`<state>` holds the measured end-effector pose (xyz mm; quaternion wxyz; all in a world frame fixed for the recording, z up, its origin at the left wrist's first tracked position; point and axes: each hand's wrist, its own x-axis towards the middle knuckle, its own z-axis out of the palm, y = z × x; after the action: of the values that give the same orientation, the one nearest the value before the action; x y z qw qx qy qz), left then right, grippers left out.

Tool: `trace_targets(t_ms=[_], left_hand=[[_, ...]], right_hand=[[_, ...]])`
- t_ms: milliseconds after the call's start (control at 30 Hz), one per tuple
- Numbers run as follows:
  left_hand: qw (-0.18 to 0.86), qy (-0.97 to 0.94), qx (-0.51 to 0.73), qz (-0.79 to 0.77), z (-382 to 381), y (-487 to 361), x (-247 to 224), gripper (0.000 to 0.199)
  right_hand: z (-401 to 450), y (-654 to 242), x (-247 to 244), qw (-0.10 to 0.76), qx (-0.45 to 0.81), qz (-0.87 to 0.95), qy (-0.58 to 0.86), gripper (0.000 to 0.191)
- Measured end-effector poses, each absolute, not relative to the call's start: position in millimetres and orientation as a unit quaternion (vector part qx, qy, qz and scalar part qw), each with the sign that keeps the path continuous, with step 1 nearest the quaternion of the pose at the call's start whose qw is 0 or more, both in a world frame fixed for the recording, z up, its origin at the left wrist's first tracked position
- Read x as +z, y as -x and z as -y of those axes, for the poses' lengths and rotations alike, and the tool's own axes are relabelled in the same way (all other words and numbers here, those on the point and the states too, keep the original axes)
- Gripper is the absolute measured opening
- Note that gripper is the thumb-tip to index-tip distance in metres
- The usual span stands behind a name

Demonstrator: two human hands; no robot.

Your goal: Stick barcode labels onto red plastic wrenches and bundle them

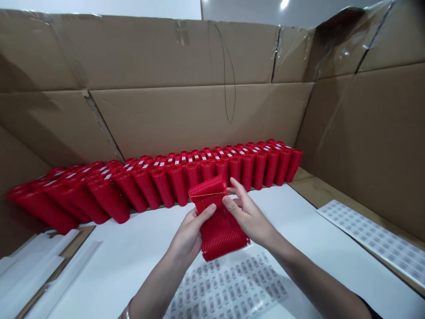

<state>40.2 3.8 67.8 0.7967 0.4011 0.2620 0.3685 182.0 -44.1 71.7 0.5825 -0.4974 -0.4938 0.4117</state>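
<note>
A bundle of ribbed red plastic pieces, stacked close together, is held up over the white table in both hands. My left hand is closed around its left side, thumb on the front face. At the upper right edge, my right hand grips with the thumb on the front; its index finger is raised a little. A thin yellowish rubber band crosses the upper part of the bundle and ends by the right fingertips. Whether those fingers pinch the band is hidden.
Several similar red bundles with white labels stand in rows along the cardboard wall. A label sheet lies on the white table, another label sheet at right. White strips lie at left.
</note>
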Motion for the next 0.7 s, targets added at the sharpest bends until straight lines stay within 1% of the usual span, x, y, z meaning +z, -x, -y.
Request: trace_targets(t_ms=[33,67,133,200,333,433,533,600,700], left_hand=[[0.788,-0.392,0.384,-0.279,-8,-41,65,0.039],[0.78,-0.386,0.395,-0.293,-11,-42,62,0.039],[0.777,-0.376,0.402,-0.306,-13,-44,59,0.04],[0.786,-0.371,0.392,-0.301,-11,-47,59,0.042],[0.785,-0.386,0.386,-0.292,-4,-53,63,0.044],[0.776,-0.387,0.386,-0.315,-7,-57,65,0.047],[0.799,-0.372,0.351,-0.316,-13,-62,65,0.044],[0.809,-0.371,0.337,-0.307,-16,-68,63,0.04],[0.801,-0.373,0.347,-0.313,-18,-81,57,0.039]], right_hand=[[39,-182,63,0.56,0.427,0.506,0.498,0.075],[35,-182,54,0.54,0.438,0.532,0.483,0.071],[29,-183,39,0.528,0.458,0.56,0.446,0.059],[28,-183,29,0.548,0.499,0.523,0.42,0.052],[32,-183,24,0.589,0.609,0.408,0.341,0.05],[40,-181,24,0.607,0.65,0.341,0.307,0.045],[47,-181,21,0.626,0.666,0.281,0.294,0.04],[52,-185,19,0.625,0.666,0.276,0.299,0.043],[62,-201,17,0.58,0.661,0.337,0.338,0.057]])
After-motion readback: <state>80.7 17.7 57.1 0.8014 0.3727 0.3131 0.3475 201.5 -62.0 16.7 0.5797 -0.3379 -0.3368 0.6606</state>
